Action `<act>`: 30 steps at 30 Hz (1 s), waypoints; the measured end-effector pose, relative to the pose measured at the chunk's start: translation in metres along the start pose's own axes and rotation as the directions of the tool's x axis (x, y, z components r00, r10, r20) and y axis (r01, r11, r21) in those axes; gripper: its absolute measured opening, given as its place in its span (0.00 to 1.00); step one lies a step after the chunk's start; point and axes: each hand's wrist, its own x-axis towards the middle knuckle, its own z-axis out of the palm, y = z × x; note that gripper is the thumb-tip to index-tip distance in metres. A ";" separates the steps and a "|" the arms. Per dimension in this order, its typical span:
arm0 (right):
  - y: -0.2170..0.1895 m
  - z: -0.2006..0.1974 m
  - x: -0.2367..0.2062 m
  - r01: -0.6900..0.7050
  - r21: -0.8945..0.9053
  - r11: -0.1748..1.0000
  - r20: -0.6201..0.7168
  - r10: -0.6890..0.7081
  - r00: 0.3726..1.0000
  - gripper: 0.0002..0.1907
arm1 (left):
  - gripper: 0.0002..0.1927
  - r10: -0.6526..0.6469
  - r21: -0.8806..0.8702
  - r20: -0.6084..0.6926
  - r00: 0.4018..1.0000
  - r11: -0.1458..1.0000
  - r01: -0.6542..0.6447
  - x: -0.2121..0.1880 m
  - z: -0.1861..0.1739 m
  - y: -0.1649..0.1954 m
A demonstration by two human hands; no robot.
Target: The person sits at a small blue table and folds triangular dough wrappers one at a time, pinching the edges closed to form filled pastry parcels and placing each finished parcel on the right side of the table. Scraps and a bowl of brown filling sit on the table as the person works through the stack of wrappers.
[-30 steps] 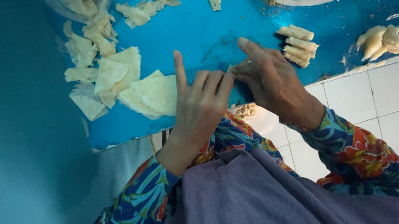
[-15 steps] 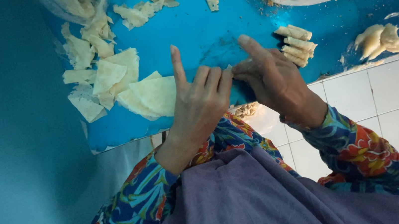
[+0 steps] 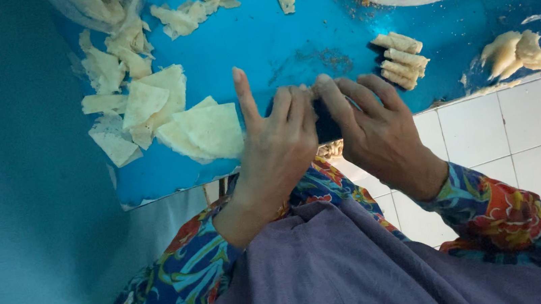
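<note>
Pressing our left hand (image 3: 277,148) and right hand (image 3: 376,130) together over a small pale wrapper piece (image 3: 309,90) at the blue bench (image 3: 285,41) edge, both grips closed on it (mostly hidden), we risk tearing it or spilling filling.

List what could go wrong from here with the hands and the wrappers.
The stack of pastry wrappers lies near the blue table edge beside the left hand; a nudge might push it off. Both hands, with the right hand, work at that edge, so crumbs may fall. The finished rolls sit close enough to get bumped.
</note>
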 end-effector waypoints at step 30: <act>0.024 0.001 0.017 -0.409 0.840 0.357 0.262 0.394 0.881 0.40 | 0.21 -0.350 -0.778 0.036 0.936 0.579 0.246 0.001 -0.018 -0.014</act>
